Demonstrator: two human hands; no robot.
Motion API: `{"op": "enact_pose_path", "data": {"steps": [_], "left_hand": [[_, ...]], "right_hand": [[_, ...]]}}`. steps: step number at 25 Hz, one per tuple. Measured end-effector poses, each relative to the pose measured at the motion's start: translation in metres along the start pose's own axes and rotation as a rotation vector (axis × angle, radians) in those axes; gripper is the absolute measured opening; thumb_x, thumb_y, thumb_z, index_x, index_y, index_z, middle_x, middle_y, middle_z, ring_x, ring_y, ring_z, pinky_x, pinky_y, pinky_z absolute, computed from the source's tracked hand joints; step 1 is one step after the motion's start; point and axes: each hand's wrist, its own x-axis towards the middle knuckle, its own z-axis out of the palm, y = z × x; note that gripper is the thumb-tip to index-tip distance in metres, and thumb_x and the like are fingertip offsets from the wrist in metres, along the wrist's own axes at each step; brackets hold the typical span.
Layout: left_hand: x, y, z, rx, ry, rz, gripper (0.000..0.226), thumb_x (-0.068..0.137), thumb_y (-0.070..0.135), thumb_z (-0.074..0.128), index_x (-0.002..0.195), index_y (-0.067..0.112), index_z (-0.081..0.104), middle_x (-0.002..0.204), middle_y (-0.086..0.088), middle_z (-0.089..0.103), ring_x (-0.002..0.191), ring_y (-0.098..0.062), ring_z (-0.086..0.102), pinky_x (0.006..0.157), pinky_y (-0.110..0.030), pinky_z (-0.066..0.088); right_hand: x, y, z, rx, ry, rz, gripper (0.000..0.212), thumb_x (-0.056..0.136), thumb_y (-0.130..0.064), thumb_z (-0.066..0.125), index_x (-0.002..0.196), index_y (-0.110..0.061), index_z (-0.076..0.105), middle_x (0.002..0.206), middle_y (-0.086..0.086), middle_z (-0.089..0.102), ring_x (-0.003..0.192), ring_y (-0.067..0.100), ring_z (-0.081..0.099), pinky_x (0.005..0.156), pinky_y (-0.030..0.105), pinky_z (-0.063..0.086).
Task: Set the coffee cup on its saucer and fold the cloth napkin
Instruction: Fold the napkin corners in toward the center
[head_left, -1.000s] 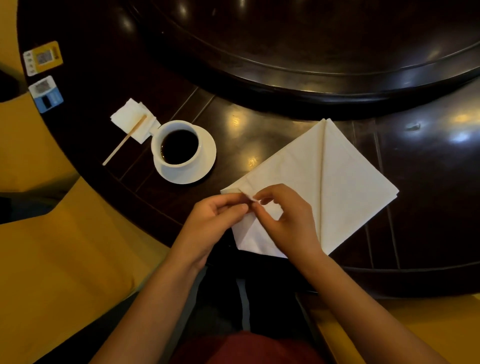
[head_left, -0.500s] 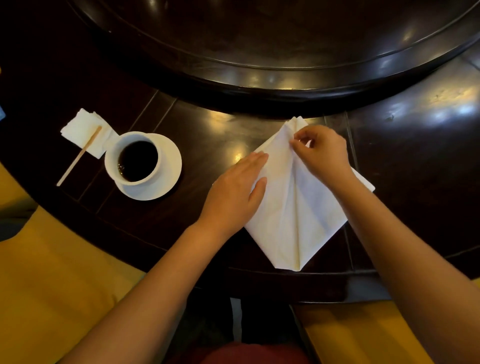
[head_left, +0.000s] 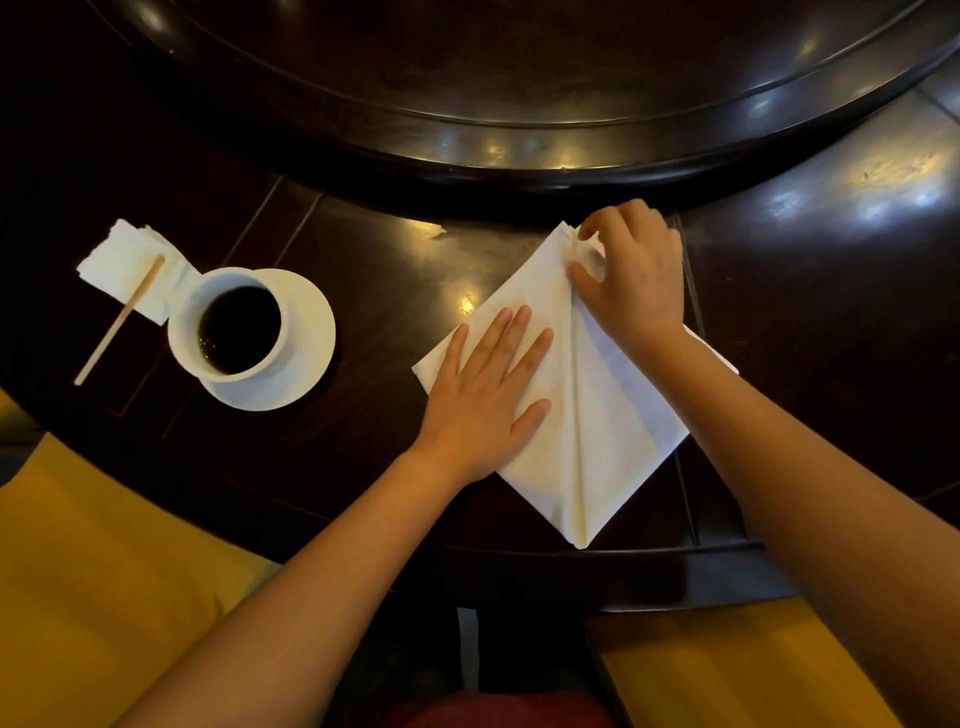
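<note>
A white cloth napkin (head_left: 608, 431) lies on the dark table as a kite shape, its narrow point toward me and a crease down its middle. My left hand (head_left: 485, 400) rests flat on its left flap, fingers spread. My right hand (head_left: 631, 275) pinches the napkin's far corner between thumb and fingers. To the left, a white cup (head_left: 234, 325) of dark coffee stands on its white saucer (head_left: 311, 332), apart from both hands.
A folded paper napkin (head_left: 122, 262) with a wooden stir stick (head_left: 119, 322) lies left of the cup. A raised dark round turntable (head_left: 519, 104) fills the back of the table. Yellow seat cushions (head_left: 104, 571) flank my lap below the table edge.
The left flap of the napkin has been folded in to the middle crease. My left hand has gone from pinching a corner to lying flat on it; my right hand moved to the far tip.
</note>
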Motion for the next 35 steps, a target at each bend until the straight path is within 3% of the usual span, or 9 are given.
{"op": "enact_pose_path", "data": {"steps": [2, 4, 8, 16, 24, 26, 29, 31, 35], "left_hand": [[0.001, -0.001, 0.003, 0.026, 0.004, 0.006, 0.065, 0.092, 0.051, 0.022, 0.149, 0.022, 0.009, 0.158, -0.008, 0.006, 0.144, -0.02, -0.002, 0.112, -0.044, -0.009], [0.001, -0.001, 0.003, 0.04, 0.012, 0.015, 0.065, 0.092, 0.052, 0.021, 0.149, 0.022, 0.009, 0.158, -0.008, 0.007, 0.144, -0.02, -0.001, 0.112, -0.045, -0.01], [0.009, 0.002, 0.001, 0.029, 0.014, 0.193, 0.066, 0.092, 0.05, 0.02, 0.149, 0.019, 0.009, 0.157, -0.005, 0.009, 0.144, -0.017, 0.002, 0.112, -0.048, -0.008], [-0.015, 0.019, 0.01, 0.037, -0.054, 0.601, 0.068, 0.092, 0.05, 0.026, 0.148, 0.012, 0.016, 0.156, -0.006, 0.016, 0.144, -0.018, 0.007, 0.114, -0.043, 0.004], [-0.088, 0.044, 0.018, 0.003, -0.142, 0.783, 0.067, 0.095, 0.05, 0.026, 0.147, 0.009, 0.016, 0.156, -0.006, 0.013, 0.144, -0.016, 0.003, 0.116, -0.037, 0.004], [-0.077, 0.04, 0.01, -0.059, -0.077, 0.691, 0.061, 0.097, 0.045, 0.022, 0.147, 0.009, 0.017, 0.154, -0.007, 0.016, 0.144, -0.014, 0.002, 0.115, -0.036, 0.004], [-0.023, 0.038, -0.007, -0.049, 0.191, 0.076, 0.057, 0.098, 0.036, 0.012, 0.147, 0.007, 0.014, 0.153, -0.013, 0.023, 0.143, -0.018, 0.006, 0.115, -0.039, 0.005], [0.021, 0.04, -0.021, -0.056, 0.236, -0.255, 0.057, 0.097, 0.034, 0.015, 0.147, 0.008, 0.009, 0.156, -0.012, 0.014, 0.144, -0.021, 0.006, 0.114, -0.039, 0.001], [0.057, 0.044, -0.011, -0.069, 0.093, -0.415, 0.058, 0.1, 0.036, 0.017, 0.148, 0.012, -0.005, 0.158, -0.006, -0.005, 0.144, -0.018, -0.008, 0.114, -0.041, -0.005]], "right_hand": [[-0.006, 0.007, -0.004, -0.102, -0.044, -0.321, 0.035, 0.092, -0.025, 0.049, 0.123, -0.009, 0.054, 0.13, 0.017, 0.054, 0.126, 0.031, 0.043, 0.1, 0.044, 0.035], [-0.008, 0.021, -0.006, -0.214, -0.266, -0.534, 0.047, 0.098, -0.034, 0.031, 0.141, -0.016, 0.035, 0.15, 0.011, 0.031, 0.141, 0.025, 0.014, 0.114, 0.046, 0.016], [-0.007, 0.041, -0.001, -0.296, -0.505, -0.511, 0.054, 0.097, -0.041, 0.012, 0.147, -0.022, 0.006, 0.157, 0.004, 0.008, 0.143, 0.021, -0.003, 0.116, 0.041, 0.001], [-0.006, 0.042, 0.0, -0.272, -0.519, -0.504, 0.054, 0.097, -0.039, 0.012, 0.148, -0.021, 0.003, 0.157, 0.004, 0.006, 0.143, 0.019, -0.005, 0.116, 0.039, 0.001], [-0.006, 0.04, -0.001, -0.291, -0.52, -0.494, 0.057, 0.095, -0.044, 0.004, 0.148, -0.021, 0.0, 0.157, 0.004, 0.002, 0.143, 0.02, -0.007, 0.117, 0.04, 0.0], [-0.007, 0.039, 0.0, -0.307, -0.515, -0.489, 0.058, 0.095, -0.045, 0.003, 0.148, -0.021, 0.0, 0.157, 0.004, 0.002, 0.143, 0.02, -0.006, 0.117, 0.04, 0.001], [-0.009, 0.038, 0.001, -0.311, -0.503, -0.478, 0.058, 0.095, -0.044, 0.005, 0.148, -0.02, 0.003, 0.157, 0.004, 0.004, 0.143, 0.02, -0.005, 0.117, 0.041, 0.002], [-0.012, 0.036, 0.004, -0.322, -0.493, -0.469, 0.057, 0.096, -0.043, 0.007, 0.148, -0.02, 0.004, 0.157, 0.004, 0.004, 0.143, 0.02, -0.004, 0.117, 0.041, 0.003], [-0.016, 0.034, 0.005, -0.321, -0.481, -0.456, 0.057, 0.096, -0.043, 0.008, 0.148, -0.019, 0.005, 0.157, 0.004, 0.005, 0.143, 0.02, -0.004, 0.117, 0.042, 0.005]]}}
